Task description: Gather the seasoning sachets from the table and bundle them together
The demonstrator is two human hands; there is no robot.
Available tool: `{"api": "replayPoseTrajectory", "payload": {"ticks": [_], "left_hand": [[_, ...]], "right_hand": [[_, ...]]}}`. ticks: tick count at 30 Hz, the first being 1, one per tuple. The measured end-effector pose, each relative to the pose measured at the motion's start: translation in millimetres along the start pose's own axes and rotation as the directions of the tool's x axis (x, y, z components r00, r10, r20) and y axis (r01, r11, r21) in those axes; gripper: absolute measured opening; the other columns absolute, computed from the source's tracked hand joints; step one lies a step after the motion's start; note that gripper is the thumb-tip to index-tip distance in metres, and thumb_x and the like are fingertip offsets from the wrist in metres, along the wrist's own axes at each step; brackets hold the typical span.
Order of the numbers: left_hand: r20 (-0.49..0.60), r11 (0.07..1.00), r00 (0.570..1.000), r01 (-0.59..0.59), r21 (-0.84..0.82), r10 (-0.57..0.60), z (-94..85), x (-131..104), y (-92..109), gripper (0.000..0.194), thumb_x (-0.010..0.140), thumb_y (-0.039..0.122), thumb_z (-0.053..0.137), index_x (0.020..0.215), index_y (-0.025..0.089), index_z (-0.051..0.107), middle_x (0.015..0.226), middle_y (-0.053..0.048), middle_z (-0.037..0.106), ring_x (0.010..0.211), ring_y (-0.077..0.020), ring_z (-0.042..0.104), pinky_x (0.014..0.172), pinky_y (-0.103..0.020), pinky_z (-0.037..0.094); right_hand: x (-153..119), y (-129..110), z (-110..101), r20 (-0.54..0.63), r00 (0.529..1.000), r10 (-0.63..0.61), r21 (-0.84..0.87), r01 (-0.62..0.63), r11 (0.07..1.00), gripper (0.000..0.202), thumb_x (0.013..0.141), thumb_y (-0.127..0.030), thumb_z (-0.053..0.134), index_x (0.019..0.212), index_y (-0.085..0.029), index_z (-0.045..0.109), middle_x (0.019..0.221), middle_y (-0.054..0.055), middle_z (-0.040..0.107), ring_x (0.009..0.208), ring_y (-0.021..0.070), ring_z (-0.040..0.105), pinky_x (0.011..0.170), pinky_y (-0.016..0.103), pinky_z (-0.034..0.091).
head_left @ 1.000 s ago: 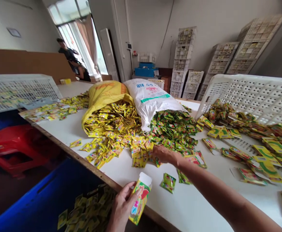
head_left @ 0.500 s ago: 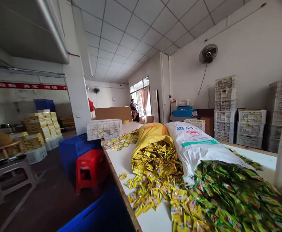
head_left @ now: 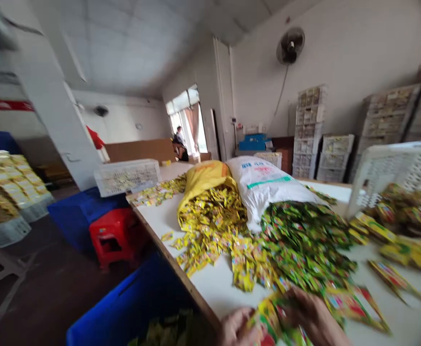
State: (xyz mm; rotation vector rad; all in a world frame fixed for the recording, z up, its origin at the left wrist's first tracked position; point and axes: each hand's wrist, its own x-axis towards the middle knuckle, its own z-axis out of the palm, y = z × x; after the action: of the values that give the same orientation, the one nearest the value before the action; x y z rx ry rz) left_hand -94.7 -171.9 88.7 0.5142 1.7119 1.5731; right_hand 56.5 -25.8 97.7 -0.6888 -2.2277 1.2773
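Observation:
At the bottom edge my left hand (head_left: 237, 327) is closed on a yellow and green packet (head_left: 264, 323) with red print. My right hand (head_left: 315, 315), blurred, curls over the packet's other side, fingertips partly hidden. Just beyond lie small yellow sachets (head_left: 244, 264), spilling from a yellow sack (head_left: 205, 175). Small green sachets (head_left: 304, 240) spread from the mouth of a white sack (head_left: 268, 178). Beside my right hand rests a larger yellow and red packet (head_left: 356, 305) on the white table (head_left: 210, 293).
A white crate (head_left: 372, 163) holding packets is at the right. Below the table's left edge are a blue bin (head_left: 117, 302) with packets inside and a red stool (head_left: 115, 235). Another white crate (head_left: 127, 175) stands farther back. Two people (head_left: 180, 146) are near the window.
The view has swung right and down. Both my hands have come into view at the bottom with the packet, and more of the right crate and its larger packets shows.

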Motion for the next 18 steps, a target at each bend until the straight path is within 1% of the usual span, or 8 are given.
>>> {"api": "replayPoseTrajectory", "payload": {"ticks": [2,3,5,7,11,14,16,18], "left_hand": [[0.115,0.998,0.993,0.003,-0.063,0.005,3.9,-18.7,-10.9,0.045,0.065,0.052,0.075,0.095,0.019,0.073,0.095,-0.008,0.076,0.092,-0.0300,0.069,0.082,-0.035,0.054],[0.157,0.996,0.987,-0.002,-0.092,0.017,3.3,-24.3,-12.3,0.046,0.069,0.050,0.074,0.101,0.018,0.071,0.099,-0.008,0.075,0.094,-0.0294,0.068,0.082,-0.035,0.054],[0.196,0.994,0.981,0.010,-0.105,0.011,0.5,-27.6,-10.4,0.046,0.071,0.046,0.073,0.105,0.016,0.069,0.101,-0.010,0.075,0.093,-0.0290,0.069,0.081,-0.035,0.055],[0.221,0.995,0.975,0.017,-0.097,0.005,-1.0,-25.6,-6.7,0.044,0.074,0.044,0.072,0.107,0.015,0.068,0.102,-0.011,0.075,0.093,-0.0291,0.069,0.080,-0.034,0.055],[0.253,0.998,0.967,-0.018,-0.062,0.033,0.2,-23.2,-4.8,0.040,0.078,0.040,0.069,0.108,0.014,0.068,0.103,-0.011,0.074,0.096,-0.0288,0.068,0.081,-0.033,0.055],[0.255,0.999,0.966,-0.031,-0.035,0.039,0.5,-23.8,-6.0,0.040,0.078,0.040,0.069,0.109,0.014,0.067,0.103,-0.011,0.075,0.093,-0.0282,0.069,0.079,-0.033,0.056],[0.248,0.999,0.968,-0.045,-0.013,0.047,0.5,-24.2,-5.7,0.041,0.078,0.041,0.069,0.108,0.013,0.068,0.103,-0.012,0.075,0.093,-0.0282,0.069,0.080,-0.032,0.056],[0.255,0.998,0.966,-0.057,0.018,0.050,1.3,-24.6,-4.9,0.041,0.077,0.041,0.070,0.107,0.013,0.068,0.104,-0.013,0.074,0.095,-0.0289,0.069,0.081,-0.032,0.056]], "right_hand": [[-3.1,-7.3,-5.7,0.046,0.999,-0.025,-0.038,0.026,0.999,0.023,0.080,-0.038,0.054,0.072,-0.019,0.061,0.065,0.002,0.062,0.061,0.0173,0.057,0.056,0.026,0.047],[-2.6,-9.8,-8.4,0.032,0.999,-0.015,-0.042,0.016,0.999,0.018,0.079,-0.035,0.055,0.075,-0.018,0.062,0.067,0.001,0.063,0.062,0.0166,0.056,0.057,0.025,0.045],[-0.1,-12.0,-12.4,0.016,0.999,0.029,-0.032,-0.029,0.999,0.015,0.079,-0.031,0.056,0.077,-0.018,0.063,0.068,0.001,0.063,0.064,0.0156,0.056,0.057,0.023,0.043],[1.1,-11.9,-14.1,0.049,0.998,0.037,-0.049,-0.035,0.998,0.013,0.079,-0.029,0.058,0.077,-0.018,0.064,0.068,0.000,0.062,0.065,0.0143,0.055,0.057,0.022,0.042],[-1.1,-10.1,-16.7,0.141,0.990,0.027,-0.061,-0.019,0.998,0.008,0.078,-0.023,0.060,0.079,-0.018,0.066,0.070,-0.001,0.064,0.065,0.0125,0.055,0.059,0.020,0.042],[-2.1,-12.0,-22.1,0.145,0.989,0.024,-0.066,-0.014,0.998,0.007,0.078,-0.018,0.059,0.078,-0.017,0.066,0.068,-0.002,0.064,0.062,0.0116,0.055,0.058,0.020,0.041],[-2.1,-16.2,-25.0,0.136,0.991,0.022,-0.111,-0.007,0.994,0.010,0.078,-0.014,0.058,0.079,-0.017,0.067,0.067,-0.002,0.065,0.061,0.0113,0.055,0.058,0.020,0.041],[-2.0,-21.2,-25.1,0.167,0.986,0.017,-0.165,0.011,0.986,0.014,0.077,-0.012,0.058,0.081,-0.018,0.069,0.068,-0.002,0.067,0.062,0.0115,0.058,0.059,0.020,0.041]]}}
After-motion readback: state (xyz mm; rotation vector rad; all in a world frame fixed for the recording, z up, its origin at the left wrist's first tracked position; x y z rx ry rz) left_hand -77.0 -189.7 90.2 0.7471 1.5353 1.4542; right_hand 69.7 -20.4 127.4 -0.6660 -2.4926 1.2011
